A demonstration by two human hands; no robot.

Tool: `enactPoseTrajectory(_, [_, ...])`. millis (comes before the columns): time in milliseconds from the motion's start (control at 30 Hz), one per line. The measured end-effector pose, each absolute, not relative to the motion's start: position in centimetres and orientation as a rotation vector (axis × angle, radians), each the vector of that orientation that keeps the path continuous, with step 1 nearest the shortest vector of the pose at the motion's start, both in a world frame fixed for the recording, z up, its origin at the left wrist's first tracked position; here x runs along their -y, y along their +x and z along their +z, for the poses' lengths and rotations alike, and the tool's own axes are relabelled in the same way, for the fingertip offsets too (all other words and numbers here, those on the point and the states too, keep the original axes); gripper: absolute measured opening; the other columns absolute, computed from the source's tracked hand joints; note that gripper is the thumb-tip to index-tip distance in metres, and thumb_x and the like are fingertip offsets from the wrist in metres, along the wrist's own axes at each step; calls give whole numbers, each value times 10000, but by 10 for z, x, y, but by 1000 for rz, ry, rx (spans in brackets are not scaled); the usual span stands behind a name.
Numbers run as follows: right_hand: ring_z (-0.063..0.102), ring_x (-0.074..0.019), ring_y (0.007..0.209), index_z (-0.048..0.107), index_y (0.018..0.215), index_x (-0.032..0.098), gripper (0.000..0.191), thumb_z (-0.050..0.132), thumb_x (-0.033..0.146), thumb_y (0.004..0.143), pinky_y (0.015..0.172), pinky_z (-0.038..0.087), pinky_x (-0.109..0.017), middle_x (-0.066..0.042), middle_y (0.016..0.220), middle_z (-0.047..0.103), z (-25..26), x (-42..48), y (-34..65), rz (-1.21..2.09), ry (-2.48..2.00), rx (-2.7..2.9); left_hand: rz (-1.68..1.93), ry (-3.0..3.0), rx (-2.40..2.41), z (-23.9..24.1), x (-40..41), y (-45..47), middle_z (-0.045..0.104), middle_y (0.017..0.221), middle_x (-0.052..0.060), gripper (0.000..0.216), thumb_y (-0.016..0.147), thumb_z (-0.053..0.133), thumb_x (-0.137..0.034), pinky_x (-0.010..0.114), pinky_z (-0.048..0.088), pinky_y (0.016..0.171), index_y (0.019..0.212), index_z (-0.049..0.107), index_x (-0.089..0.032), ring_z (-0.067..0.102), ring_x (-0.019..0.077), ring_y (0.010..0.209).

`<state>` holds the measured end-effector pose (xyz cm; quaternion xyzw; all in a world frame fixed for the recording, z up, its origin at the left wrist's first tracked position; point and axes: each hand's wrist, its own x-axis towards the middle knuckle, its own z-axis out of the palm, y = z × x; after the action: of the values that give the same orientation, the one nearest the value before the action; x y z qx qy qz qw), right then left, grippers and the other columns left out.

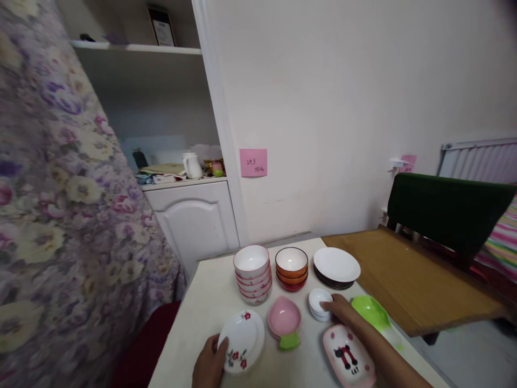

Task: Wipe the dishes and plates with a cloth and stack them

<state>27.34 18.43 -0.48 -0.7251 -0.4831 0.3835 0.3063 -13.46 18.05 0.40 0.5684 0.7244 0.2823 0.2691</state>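
Evidently, left hand (209, 362) pinches floral plate (243, 339), partly covering it; right hand (336, 307) touches white dishes (318, 299), cannot tell grip.

Curtain (52, 188): flowered, it hangs at the left.
Cabinet (197, 221): white, a jug (193, 165) stands on its top.
Note (253, 163): pink, with handwriting, fixed on the wall (323, 108).
Chair (444, 210): dark green, beside the brown table (416, 269).

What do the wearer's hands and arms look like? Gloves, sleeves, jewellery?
Left hand and right hand are ungloved; no rings show on the visible fingers. The right forearm shows no sleeve, watch, band or cable. The left arm is out of frame, so its sleeve can't be told.
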Motion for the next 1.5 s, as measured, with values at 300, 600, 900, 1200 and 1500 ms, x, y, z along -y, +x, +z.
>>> enactPoseTrajectory(300, [636, -160, 834, 596, 1040, 145, 228, 580, 306, 879, 727, 550, -350, -38, 990, 651, 1, -191, 265, 1095, -1913, 1245, 761, 1520, -1959, 4, -181, -133, 717, 963, 84, 414, 758, 399, -500, 340, 478, 799, 986, 558, -193, 663, 253, 904])
enactPoseTrajectory(600, [611, -120, 650, 531, 1066, 149, 238, 572, 224, 844, 556, 503, -256, -11, 844, 638, 6, -185, 258, 1357, -1685, 1108, 824, 1530, -1951, 2, -177, -133, 729, 886, 63, 355, 763, 417, -457, 316, 486, 740, 944, 577, -197, 677, 238, 849])
enactPoseTrajectory(900, [628, -182, 711, 549, 992, 187, 440, 661, 379, 612, 542, 425, -243, -48, 849, 679, 64, -167, 247, 1391, -1414, 1133, 984, 1500, -1912, -5, -168, -134, 721, 876, 70, 400, 757, 426, -493, 331, 495, 760, 943, 596, -182, 667, 244, 847])
enactPoseTrajectory(1200, [614, -181, 738, 572, 848, 178, 325, 652, 176, 533, 597, 447, -248, 8, 765, 661, 89, -180, 113, 1489, -1238, 1323, 1226, 1413, -1839, 19, -141, -133, 548, 1220, 184, 648, 745, 360, -526, 384, 442, 967, 1184, 512, -75, 578, 280, 1074])
enactPoseTrajectory(1500, [581, -101, 598, 532, 1049, 152, 285, 621, 113, 781, 504, 489, -235, 20, 815, 604, 61, -195, 37, 1540, -1483, 1455, 982, 1396, -1612, 37, -151, -112, 719, 769, 85, 601, 796, 334, -616, 316, 525, 628, 1002, 609, -122, 684, 232, 699])
